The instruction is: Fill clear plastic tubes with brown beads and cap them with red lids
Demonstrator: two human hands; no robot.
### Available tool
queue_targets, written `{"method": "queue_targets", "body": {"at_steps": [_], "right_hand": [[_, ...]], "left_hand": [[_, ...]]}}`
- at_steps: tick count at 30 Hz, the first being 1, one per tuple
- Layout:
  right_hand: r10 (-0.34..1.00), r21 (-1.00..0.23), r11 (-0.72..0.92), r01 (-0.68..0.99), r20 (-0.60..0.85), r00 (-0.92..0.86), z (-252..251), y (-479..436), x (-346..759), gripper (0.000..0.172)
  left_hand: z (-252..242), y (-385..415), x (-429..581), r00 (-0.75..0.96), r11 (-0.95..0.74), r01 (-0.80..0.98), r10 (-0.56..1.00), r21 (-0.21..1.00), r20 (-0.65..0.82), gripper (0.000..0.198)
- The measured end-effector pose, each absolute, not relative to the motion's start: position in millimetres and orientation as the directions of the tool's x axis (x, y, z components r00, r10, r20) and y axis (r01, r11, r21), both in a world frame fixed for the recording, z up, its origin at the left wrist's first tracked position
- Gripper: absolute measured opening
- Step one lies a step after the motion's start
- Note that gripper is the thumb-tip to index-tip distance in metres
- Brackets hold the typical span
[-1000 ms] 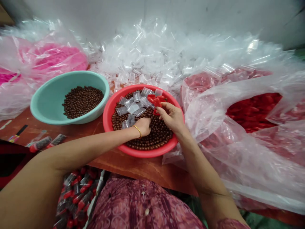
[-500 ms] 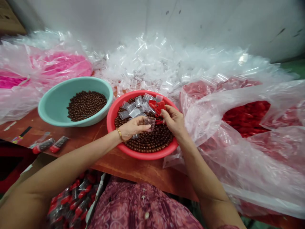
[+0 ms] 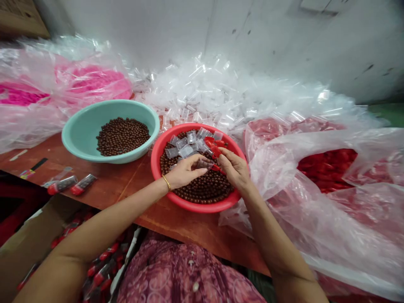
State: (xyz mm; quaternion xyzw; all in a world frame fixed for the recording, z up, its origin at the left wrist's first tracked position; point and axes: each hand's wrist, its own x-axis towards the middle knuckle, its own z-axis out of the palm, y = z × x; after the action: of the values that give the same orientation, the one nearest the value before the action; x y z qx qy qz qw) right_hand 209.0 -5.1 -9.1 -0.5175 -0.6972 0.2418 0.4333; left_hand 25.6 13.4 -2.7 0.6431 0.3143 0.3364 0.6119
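Observation:
Over a red basin [image 3: 195,209] of brown beads [image 3: 202,191], my left hand [image 3: 184,173] is closed on a small clear plastic container [image 3: 205,163]. My right hand [image 3: 234,169] is just to its right, thumb and fingers pinched at a red plastic cap [image 3: 216,150]. More red caps lie around those fingertips, partly hidden by them. Several clear containers [image 3: 186,150] rest on the beads in the back half of the basin.
A teal basin [image 3: 75,141] with brown beads stands at left. Behind is a heap of clear containers [image 3: 202,88]. Plastic bags hold pink pieces [image 3: 97,82] and red pieces [image 3: 328,168]. Two filled red-capped containers [image 3: 83,184] lie near the table edge, above a box [image 3: 41,235] of similar ones.
The view has shifted, so the basins appear farther right. My two hands have come closer together, and the container in my left hand has tilted toward my right fingers.

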Motion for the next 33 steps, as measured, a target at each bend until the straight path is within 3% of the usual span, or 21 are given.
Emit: {"method": "queue_targets", "body": {"at_steps": [5,9,16,20,23,26,29,31,33], "right_hand": [[0.875,-0.672,0.477,0.567,0.424,-0.233,0,-15,202,0.037],[0.85,-0.558,0.514,0.652,0.431,-0.302,5,-18,204,0.038],[0.679,-0.147,0.676,0.722,0.506,-0.532,12,-28,206,0.038],[0.573,-0.019,0.741,0.671,0.538,-0.618,15,-36,204,0.038],[0.623,-0.11,0.719,0.686,0.54,-0.566,19,-36,203,0.04],[0.784,-0.421,0.59,0.689,0.503,-0.365,18,-27,198,0.052],[0.93,-0.767,0.357,0.533,0.348,-0.121,10,-15,184,0.068],[0.964,-0.877,0.266,0.4,0.24,-0.115,3,-8,173,0.075],[0.964,-0.911,0.245,0.331,0.191,-0.186,-2,-5,166,0.075]], "left_hand": [[-11,15,26,0.582,-0.22,0.008,0.794,0.976,0.174,0.022],[-10,11,24,0.579,-0.255,0.105,0.801,0.961,0.149,0.02],[-5,5,23,0.571,-0.343,0.233,0.806,0.91,0.157,0.025],[-1,4,22,0.598,-0.371,0.307,0.791,0.877,0.125,0.02],[4,4,24,0.564,-0.371,0.376,0.819,0.849,0.108,0.018],[10,3,27,0.567,-0.374,0.507,0.823,0.777,0.026,0.018],[14,0,28,0.603,-0.448,0.608,0.797,0.656,-0.013,0.018],[15,-2,27,0.627,-0.498,0.639,0.779,0.586,-0.021,0.02],[15,-3,27,0.653,-0.529,0.652,0.756,0.543,-0.048,0.022]]}}
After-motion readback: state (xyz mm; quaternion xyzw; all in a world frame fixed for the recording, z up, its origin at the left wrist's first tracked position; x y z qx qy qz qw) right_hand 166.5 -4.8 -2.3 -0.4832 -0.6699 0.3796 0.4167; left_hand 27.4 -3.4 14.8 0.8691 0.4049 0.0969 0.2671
